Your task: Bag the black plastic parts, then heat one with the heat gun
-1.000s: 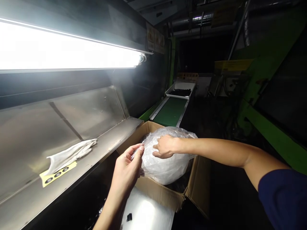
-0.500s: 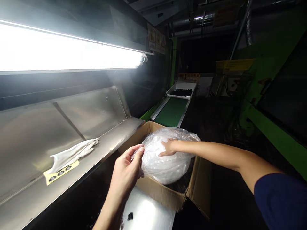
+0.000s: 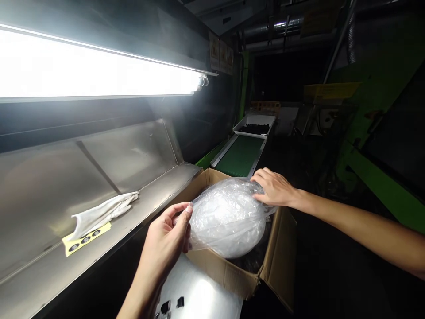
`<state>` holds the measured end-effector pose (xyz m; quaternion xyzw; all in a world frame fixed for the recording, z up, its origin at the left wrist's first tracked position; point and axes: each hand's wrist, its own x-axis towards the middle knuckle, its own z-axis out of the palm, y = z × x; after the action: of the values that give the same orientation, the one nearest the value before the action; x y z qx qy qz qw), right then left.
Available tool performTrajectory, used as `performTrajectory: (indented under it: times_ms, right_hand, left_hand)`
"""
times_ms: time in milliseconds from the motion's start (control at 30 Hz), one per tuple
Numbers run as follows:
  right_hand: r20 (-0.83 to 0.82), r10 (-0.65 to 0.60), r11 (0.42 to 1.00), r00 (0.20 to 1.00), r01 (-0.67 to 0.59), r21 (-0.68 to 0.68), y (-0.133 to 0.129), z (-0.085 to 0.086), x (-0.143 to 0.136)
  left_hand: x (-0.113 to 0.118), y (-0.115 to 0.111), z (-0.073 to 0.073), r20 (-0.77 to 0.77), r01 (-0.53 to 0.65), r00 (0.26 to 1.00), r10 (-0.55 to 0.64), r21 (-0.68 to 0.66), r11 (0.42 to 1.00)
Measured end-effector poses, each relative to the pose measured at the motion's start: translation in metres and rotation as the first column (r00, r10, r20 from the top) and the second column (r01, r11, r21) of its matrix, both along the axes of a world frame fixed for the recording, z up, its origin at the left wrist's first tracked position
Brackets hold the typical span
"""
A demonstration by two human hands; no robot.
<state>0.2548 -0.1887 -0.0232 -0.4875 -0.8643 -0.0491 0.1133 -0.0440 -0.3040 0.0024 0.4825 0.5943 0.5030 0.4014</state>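
Observation:
A clear plastic bag point(image 3: 229, 217), rounded and full of something whitish, sits in the mouth of an open cardboard box point(image 3: 226, 270). My left hand point(image 3: 172, 228) pinches the bag's left edge between thumb and fingers, pulling the film taut. At the far right of the bag, my right hand point(image 3: 274, 188) has its fingers curled onto the gathered film. The bag hides most of what lies beneath it; dark material shows at the box's near right corner.
White gloves point(image 3: 102, 215) and a yellow label strip point(image 3: 86, 239) lie on the metal ledge point(image 3: 149, 204) at left. Behind the box, a green conveyor point(image 3: 241, 155) leads to a white tray point(image 3: 254, 120) of dark pieces. Small black pieces point(image 3: 180, 302) lie on a metal plate point(image 3: 209, 292) below.
My right hand has moved from the middle of the bag to its far right edge and taken hold of the film. My left hand keeps its pinch, shifting slightly left.

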Motion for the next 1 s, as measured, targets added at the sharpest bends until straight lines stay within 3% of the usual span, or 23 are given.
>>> performTrajectory:
  times_ms: [67, 200, 333, 433, 500, 600, 733, 833, 933, 1000]
  right_hand:
    - [0.028, -0.112, 0.984, 0.993, 0.115, -0.135, 0.011, -0.011, 0.025]
    - [0.034, -0.362, 0.882, 0.932, 0.354, -0.311, 0.033, -0.038, 0.050]
    - [-0.182, -0.456, 0.813, 0.871, 0.325, -0.483, 0.051, -0.034, 0.067]
    - [-0.495, -0.582, 0.789, 0.645, 0.300, -0.536, 0.067, -0.012, 0.080]
    - [-0.611, -0.610, 0.786, 0.504, 0.290, -0.545, 0.076, 0.003, 0.086]
    - [-0.697, -0.545, 0.834, 0.466, 0.215, -0.508, 0.080, 0.016, 0.090]
    - [-0.818, -0.305, 0.932, 0.488, -0.021, -0.361, 0.069, 0.010, 0.095]
    - [-0.852, -0.203, 0.903, 0.483, -0.245, -0.354, 0.058, -0.004, 0.100]
    - [-0.812, -0.097, 0.876, 0.575, -0.338, -0.344, 0.050, -0.011, 0.093]
    - [-0.728, 0.039, 0.896, 0.684, -0.346, -0.277, 0.045, -0.009, 0.079]
  left_hand:
    - [0.001, 0.002, 0.000, 0.015, -0.002, 1.000, 0.002, -0.006, 1.000]
    - [0.002, 0.007, -0.001, 0.008, -0.008, 1.000, 0.008, -0.025, 1.000]
    - [-0.005, 0.010, -0.002, -0.027, -0.032, 0.999, 0.032, -0.023, 0.999]
    - [-0.016, 0.013, -0.004, -0.104, -0.081, 0.991, 0.079, -0.018, 0.997]
    - [-0.022, 0.014, -0.004, -0.158, -0.122, 0.980, 0.118, -0.014, 0.992]
    - [-0.027, 0.015, -0.004, -0.195, -0.162, 0.968, 0.156, -0.015, 0.987]
    - [-0.028, 0.014, -0.002, -0.133, -0.205, 0.971, 0.201, -0.015, 0.979]
    - [-0.030, 0.016, -0.003, -0.088, -0.201, 0.976, 0.199, -0.015, 0.980]
    - [-0.032, 0.020, -0.003, -0.075, -0.188, 0.980, 0.185, -0.029, 0.982]
    - [-0.032, 0.023, -0.001, -0.058, -0.178, 0.983, 0.176, -0.030, 0.984]
